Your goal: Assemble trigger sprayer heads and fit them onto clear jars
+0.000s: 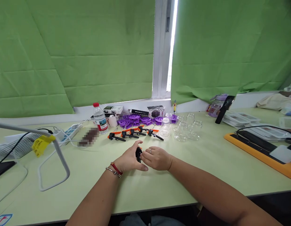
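Note:
My left hand (128, 160) and my right hand (156, 158) meet over the middle of the pale green table (89, 175). Both pinch a small black part with an orange bit (138, 153) between their fingertips. My left wrist wears a red band and a metal bangle, and a ring sits on my right hand. Behind my hands lies a row of black and orange clamp-like tools (133, 133). Several purple round plastic parts (136, 120) are piled behind those. Several small clear glass jars (185, 128) stand to their right.
A water bottle (99, 119) with a red cap stands at the back left beside a power strip (69, 133). A metal wire frame (53, 157) with a yellow tag is at the left. An orange-edged mat (260, 153) with black items lies at the right. Green curtains hang behind.

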Tool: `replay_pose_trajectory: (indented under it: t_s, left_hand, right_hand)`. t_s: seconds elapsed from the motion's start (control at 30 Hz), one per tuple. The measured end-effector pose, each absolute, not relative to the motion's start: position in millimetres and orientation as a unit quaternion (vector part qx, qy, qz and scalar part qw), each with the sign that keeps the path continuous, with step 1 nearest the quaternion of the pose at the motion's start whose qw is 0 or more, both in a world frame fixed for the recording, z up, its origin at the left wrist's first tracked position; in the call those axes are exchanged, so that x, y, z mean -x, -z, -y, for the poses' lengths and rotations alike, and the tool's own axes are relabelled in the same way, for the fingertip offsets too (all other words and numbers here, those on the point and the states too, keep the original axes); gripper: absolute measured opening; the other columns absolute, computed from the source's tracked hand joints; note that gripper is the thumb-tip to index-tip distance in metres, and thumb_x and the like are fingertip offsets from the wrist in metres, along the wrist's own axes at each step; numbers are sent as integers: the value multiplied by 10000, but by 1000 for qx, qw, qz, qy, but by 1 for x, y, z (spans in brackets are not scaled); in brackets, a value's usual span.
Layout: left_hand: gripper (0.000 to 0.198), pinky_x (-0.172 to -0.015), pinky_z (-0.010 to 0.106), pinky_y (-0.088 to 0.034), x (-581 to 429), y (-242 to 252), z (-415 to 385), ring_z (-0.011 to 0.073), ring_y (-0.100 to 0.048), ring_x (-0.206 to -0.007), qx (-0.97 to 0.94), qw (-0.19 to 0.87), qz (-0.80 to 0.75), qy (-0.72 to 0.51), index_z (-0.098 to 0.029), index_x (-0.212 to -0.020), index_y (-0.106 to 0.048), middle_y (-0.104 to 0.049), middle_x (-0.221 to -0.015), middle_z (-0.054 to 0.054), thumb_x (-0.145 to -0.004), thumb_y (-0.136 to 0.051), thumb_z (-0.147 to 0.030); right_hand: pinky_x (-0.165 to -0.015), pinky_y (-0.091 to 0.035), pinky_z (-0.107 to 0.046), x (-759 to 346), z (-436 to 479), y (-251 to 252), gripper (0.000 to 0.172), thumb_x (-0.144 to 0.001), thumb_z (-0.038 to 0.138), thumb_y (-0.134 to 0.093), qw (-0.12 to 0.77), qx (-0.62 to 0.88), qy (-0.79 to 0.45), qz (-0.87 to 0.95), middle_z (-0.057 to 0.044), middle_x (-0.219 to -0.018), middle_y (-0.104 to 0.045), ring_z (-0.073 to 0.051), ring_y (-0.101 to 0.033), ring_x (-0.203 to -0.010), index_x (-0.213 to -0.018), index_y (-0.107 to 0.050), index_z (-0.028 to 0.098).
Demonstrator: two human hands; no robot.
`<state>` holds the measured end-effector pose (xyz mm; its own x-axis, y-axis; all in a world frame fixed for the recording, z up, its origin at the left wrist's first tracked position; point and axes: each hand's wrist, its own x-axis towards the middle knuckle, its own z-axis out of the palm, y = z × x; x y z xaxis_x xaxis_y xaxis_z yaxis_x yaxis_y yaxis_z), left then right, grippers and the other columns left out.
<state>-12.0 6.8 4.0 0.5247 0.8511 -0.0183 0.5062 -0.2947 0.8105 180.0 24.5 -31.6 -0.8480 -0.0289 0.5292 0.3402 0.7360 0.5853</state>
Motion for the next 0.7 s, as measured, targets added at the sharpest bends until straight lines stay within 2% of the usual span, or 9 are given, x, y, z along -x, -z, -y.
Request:
replay_pose_trajectory:
  t_s: [0.2, 0.53, 0.7]
  left_hand:
    - [1101, -908, 406, -416, 11, -7, -5, 252, -532, -1007, -775, 396, -446, -211, -225, -1372, -262, -496, -1152, 82, -454, -853, -368]
    - [1087, -877, 401, -443, 8, -6, -6, 234, -548, -954, -780, 377, -451, -216, -226, -1356, -289, -516, -1116, 70, -442, -860, -369]
    - [1093, -863, 395, -455, 9, -2, -7, 235, -555, -953, -777, 380, -446, -230, -237, -1363, -311, -531, -1125, 72, -435, -864, -400]
  right_hand:
    - [-583, -374, -302, -178, -21, 30, 208, -911, 144, -405, 288, 92, 358, 883, -46, -764, -593, -141, -503, -636, -968, -602, 108]
    - [-553, -316, -303, -178, -23, 33, 191, -886, 125, -422, 281, 115, 348, 887, -12, -693, -537, -129, -428, -569, -760, -561, 163]
    - [-568, -320, -306, -178, -23, 34, 190, -903, 129, -406, 288, 121, 341, 887, -21, -729, -563, -134, -447, -599, -924, -594, 136]
